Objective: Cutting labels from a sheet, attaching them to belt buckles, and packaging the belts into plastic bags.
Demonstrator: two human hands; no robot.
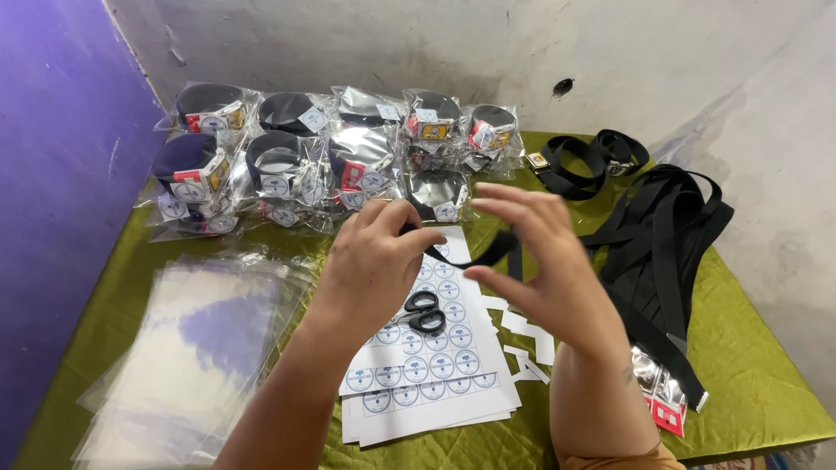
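Note:
My left hand point(374, 261) pinches one end of a black webbing belt point(488, 252) above the middle of the table. My right hand point(544, 261) hovers over the other part of the strap with fingers spread and curved around it. Under the hands lies a stack of white sheets with round stickers point(427, 365). Black-handled scissors point(424, 312) rest on the sheets, just below my left hand.
Several bagged, rolled belts point(322, 157) are stacked along the back wall. Loose black belts point(662, 235) pile at the right, with a buckle point(666, 396) near the front edge. Clear plastic bags point(192, 348) lie at the left on the green cloth point(758, 348).

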